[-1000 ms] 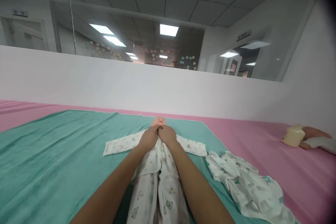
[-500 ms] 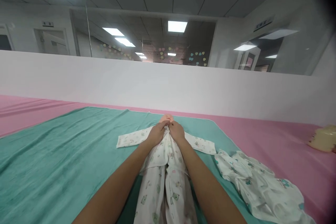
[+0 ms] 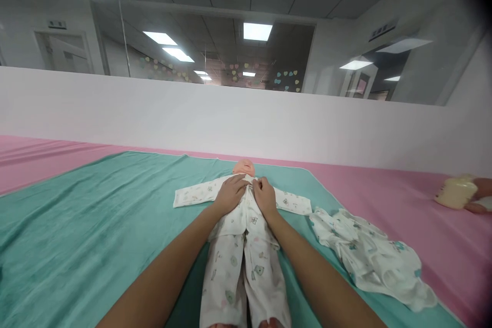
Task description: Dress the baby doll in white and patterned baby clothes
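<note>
Head view: left hand (image 3: 231,195) flattish, right hand (image 3: 265,198) curled on creased printed top (image 3: 233,223); cannot tell if pinching.

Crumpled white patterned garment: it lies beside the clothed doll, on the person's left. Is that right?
The side is wrong: the head view shows the crumpled white patterned garment beside the clothed doll, on the person's right.

Pink sheet (image 3: 384,189) overlaid by green blanket (image 3: 115,215). On blanket: clothed doll (image 3: 251,223), head near far edge; crumpled printed garment (image 3: 376,261) across right edge. Pale yellow item (image 3: 456,192) on sheet, right of blanket.
</note>
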Available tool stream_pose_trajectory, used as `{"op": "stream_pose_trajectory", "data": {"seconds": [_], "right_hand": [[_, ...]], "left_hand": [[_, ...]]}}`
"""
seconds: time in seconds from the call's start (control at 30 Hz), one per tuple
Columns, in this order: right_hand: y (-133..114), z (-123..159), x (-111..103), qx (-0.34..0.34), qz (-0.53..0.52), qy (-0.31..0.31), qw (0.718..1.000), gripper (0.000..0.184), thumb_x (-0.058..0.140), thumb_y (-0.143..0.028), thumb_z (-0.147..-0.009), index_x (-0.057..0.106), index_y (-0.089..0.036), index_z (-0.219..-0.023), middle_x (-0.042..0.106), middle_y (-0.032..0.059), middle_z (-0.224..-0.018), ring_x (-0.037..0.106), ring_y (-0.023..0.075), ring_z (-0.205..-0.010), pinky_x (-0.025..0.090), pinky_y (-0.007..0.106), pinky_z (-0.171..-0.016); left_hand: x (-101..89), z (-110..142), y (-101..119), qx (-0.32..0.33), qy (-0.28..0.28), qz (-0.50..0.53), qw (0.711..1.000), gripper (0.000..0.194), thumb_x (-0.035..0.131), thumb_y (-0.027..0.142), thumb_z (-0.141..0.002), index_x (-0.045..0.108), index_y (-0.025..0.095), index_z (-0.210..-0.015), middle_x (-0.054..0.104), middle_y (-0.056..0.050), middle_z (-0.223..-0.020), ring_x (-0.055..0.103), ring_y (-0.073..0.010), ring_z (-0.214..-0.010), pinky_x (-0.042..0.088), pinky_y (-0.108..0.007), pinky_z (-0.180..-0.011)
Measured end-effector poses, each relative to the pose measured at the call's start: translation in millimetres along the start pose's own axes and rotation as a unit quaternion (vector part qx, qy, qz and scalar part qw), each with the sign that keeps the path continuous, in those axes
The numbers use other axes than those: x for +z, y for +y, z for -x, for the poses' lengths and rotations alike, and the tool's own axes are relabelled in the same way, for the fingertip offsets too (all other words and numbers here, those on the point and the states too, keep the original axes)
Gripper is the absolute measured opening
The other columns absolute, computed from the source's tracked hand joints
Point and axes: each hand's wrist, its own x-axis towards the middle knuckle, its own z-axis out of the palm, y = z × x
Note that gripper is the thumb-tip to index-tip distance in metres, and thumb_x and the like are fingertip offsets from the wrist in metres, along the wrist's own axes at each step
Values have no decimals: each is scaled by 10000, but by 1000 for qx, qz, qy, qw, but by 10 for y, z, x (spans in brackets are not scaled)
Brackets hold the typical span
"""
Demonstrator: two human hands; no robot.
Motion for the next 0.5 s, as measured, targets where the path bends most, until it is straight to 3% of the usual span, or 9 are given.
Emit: {"op": "stream_pose_trajectory", "data": {"seconds": [0.2, 0.5], "right_hand": [[-30, 239, -229, -44, -24, -83, 995, 361, 327, -509, -859, 424, -211, -681, 494, -40, -640, 463, 130, -633, 308, 229, -591], [-229, 174, -245, -50, 139, -132, 980, 343, 409, -529, -818, 475, -212, -707, 554, -19, -722, 476, 135, -640, 257, 240, -551]], "left_hand": [[-2, 169, -64, 5, 7, 28, 1000, 366, 334, 301, -908, 544, 257, -1205, 459, -30, -1343, 352, -190, -1266, 267, -391, -1082], [-15, 177, -86, 20, -18, 21, 999, 404, 287, 275, -917, 535, 314, -1233, 424, -12, -1373, 316, -209, -1285, 246, -411, -1077]]}}
